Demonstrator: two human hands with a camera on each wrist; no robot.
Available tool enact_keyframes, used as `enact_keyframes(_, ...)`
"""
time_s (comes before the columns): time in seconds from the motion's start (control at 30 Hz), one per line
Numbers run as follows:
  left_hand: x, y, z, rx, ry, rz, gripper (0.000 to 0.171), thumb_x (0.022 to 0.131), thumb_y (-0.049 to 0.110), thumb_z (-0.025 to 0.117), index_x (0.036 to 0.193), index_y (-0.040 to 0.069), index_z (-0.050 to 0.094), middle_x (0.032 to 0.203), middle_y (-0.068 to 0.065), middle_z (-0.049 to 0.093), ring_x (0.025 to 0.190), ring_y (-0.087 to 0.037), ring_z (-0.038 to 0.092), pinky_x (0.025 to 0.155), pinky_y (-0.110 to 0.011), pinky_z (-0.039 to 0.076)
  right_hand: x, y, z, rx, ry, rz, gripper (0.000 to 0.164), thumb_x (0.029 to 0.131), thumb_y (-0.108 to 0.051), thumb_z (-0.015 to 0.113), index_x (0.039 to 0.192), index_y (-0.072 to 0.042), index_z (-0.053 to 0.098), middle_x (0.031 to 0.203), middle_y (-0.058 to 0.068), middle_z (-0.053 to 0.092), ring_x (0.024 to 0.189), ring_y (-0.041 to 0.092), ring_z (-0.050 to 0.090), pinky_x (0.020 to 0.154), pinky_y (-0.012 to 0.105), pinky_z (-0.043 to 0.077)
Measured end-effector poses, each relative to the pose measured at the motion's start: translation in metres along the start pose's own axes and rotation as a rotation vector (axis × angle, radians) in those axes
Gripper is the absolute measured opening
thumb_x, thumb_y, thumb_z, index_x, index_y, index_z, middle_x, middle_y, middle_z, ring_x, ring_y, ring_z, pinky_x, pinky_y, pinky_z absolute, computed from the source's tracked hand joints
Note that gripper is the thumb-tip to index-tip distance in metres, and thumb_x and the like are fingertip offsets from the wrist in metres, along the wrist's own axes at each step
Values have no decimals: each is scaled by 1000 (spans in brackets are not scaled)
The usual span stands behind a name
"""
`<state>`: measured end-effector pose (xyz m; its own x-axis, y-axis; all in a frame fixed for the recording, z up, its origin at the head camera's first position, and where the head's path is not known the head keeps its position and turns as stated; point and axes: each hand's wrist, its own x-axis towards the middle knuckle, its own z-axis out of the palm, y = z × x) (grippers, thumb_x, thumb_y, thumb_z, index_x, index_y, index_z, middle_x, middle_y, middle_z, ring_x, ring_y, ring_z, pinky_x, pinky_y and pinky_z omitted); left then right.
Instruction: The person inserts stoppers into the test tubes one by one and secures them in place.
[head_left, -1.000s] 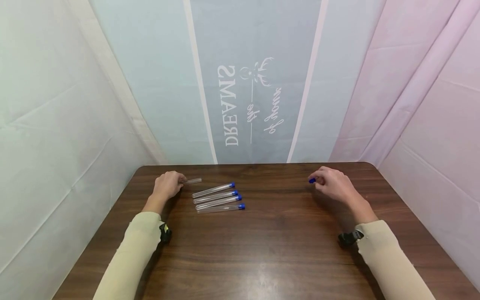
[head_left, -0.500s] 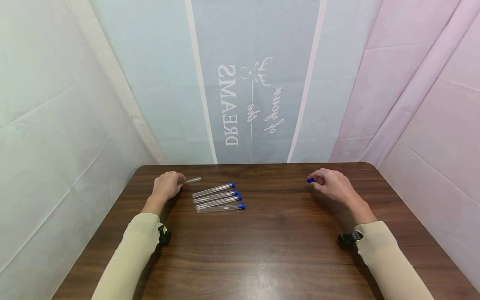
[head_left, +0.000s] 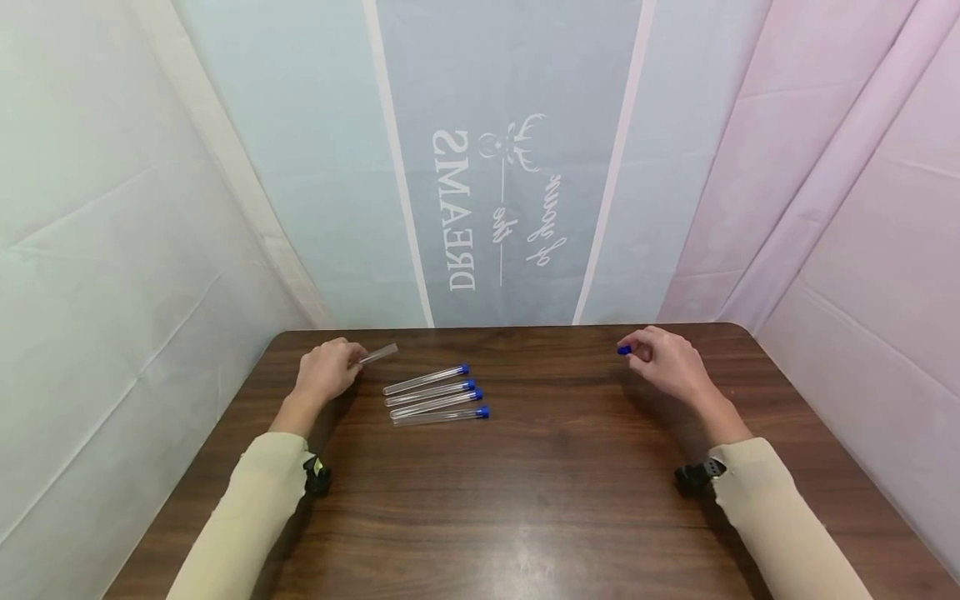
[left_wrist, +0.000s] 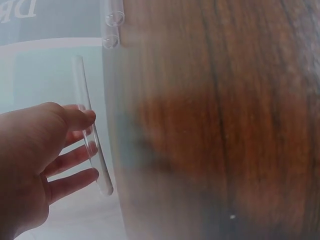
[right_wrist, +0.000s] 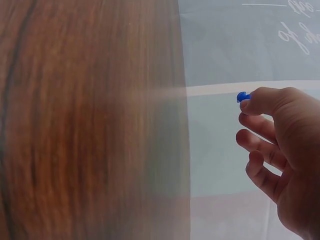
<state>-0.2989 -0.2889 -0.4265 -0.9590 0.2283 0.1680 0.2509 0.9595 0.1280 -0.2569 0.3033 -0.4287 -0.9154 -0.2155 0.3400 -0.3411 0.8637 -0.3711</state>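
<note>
My left hand (head_left: pixel 327 369) holds a clear test tube (left_wrist: pixel 101 167) between thumb and fingers at the table's back left. In the head view its uncapped end points right and slightly up, while the rounded end shows at the lower part in the left wrist view. On the far right, my right hand (head_left: pixel 670 364) pinches a small blue cap (right_wrist: pixel 243 97) between thumb and forefinger, its other fingers loosely bent. Between the hands, nearer the left one, several test tubes with blue caps (head_left: pixel 435 400) lie side by side, capped ends to the right.
The brown wood-grain table (head_left: pixel 540 483) runs back to a grey-blue cloth backdrop (head_left: pixel 517 300) with printed lettering. White cloth walls (head_left: pixel 112 292) stand on both sides, close to the table's edges.
My left hand has shifted slightly left, and the tube's uncapped end has tipped up. The right hand with the cap has risen a little. The capped tubes lie as before.
</note>
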Motion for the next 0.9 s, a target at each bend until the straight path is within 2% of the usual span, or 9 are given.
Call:
enact_keyframes(0.3, -1, 5, -16, -20, 43, 39, 21, 103, 11, 79, 124, 11, 84, 116, -15, 81, 101, -40, 79, 78, -60, 63, 5, 3, -6, 8, 14, -5, 21, 97, -3, 80, 115, -12, 85, 96, 5, 73, 80, 15, 63, 69, 34, 46)
enact_keyframes(0.47, 0, 7, -25, -7, 65, 59, 21, 103, 11, 79, 124, 12, 84, 116, -14, 81, 100, -39, 80, 76, -59, 63, 10, 0, -15, -2, 19, -3, 22, 98, -4, 79, 117, -12, 84, 97, 6, 74, 82, 18, 64, 70, 36, 46)
enact_keyframes(0.7, -1, 9, -36, 11, 58, 69, 21, 104, 11, 78, 125, 12, 83, 117, -14, 81, 98, -38, 80, 73, -56, 63, 15, -3, -26, -10, 29, -17, 21, 98, -5, 81, 117, -12, 84, 100, 7, 76, 85, 22, 67, 72, 39, 48)
enact_keyframes(0.9, -2, 10, -40, 17, 38, 69, 23, 105, 11, 77, 127, 11, 82, 117, -15, 80, 94, -37, 79, 69, -52, 62, 15, 1, -27, -16, 44, -27, 23, 96, -4, 83, 117, -10, 83, 97, 7, 76, 84, 22, 66, 71, 38, 48)
